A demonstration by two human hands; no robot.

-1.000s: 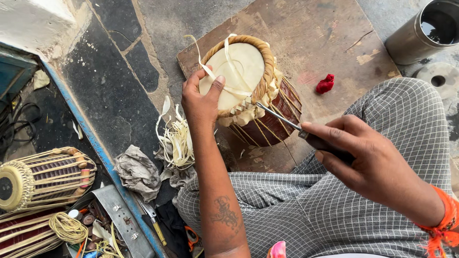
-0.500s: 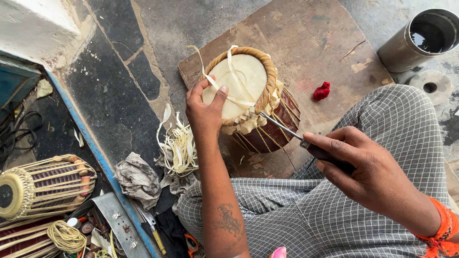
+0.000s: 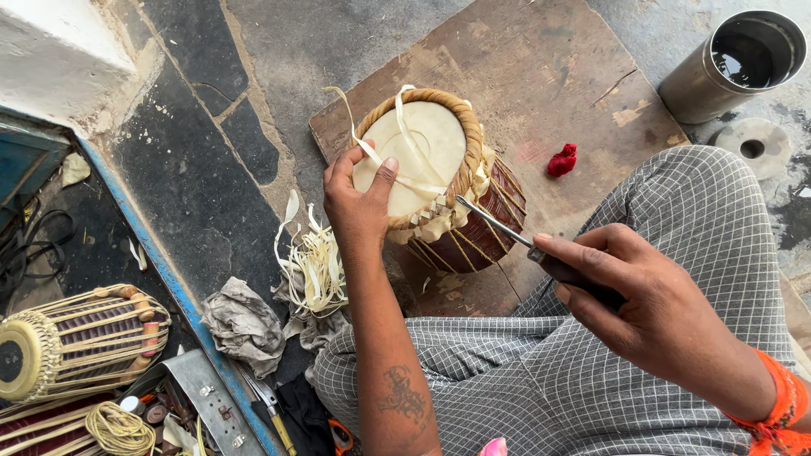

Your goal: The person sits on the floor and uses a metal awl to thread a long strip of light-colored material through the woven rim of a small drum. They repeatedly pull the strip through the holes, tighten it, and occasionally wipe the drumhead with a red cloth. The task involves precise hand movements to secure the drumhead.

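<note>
- Two hands work one small drum [image 3: 439, 181].
- Left hand [image 3: 359, 203] pinches pale strap [image 3: 372, 156] at drum's rim.
- Right hand [image 3: 642, 312] grips metal tool [image 3: 498, 226], tip under lacing.

A cream-skinned drum [image 3: 439, 181] with a tan braided rim and dark red-brown body, laced in pale straps, stands on a brown board [image 3: 541, 76]. A small red scrap [image 3: 563, 160] lies beside it. Grey-and-white checked trousers [image 3: 676, 228], an orange wristband [image 3: 781, 405], a silver-grey tin [image 3: 726, 72] and a blue edge [image 3: 160, 270] frame dark grey stone [image 3: 186, 169].
</note>
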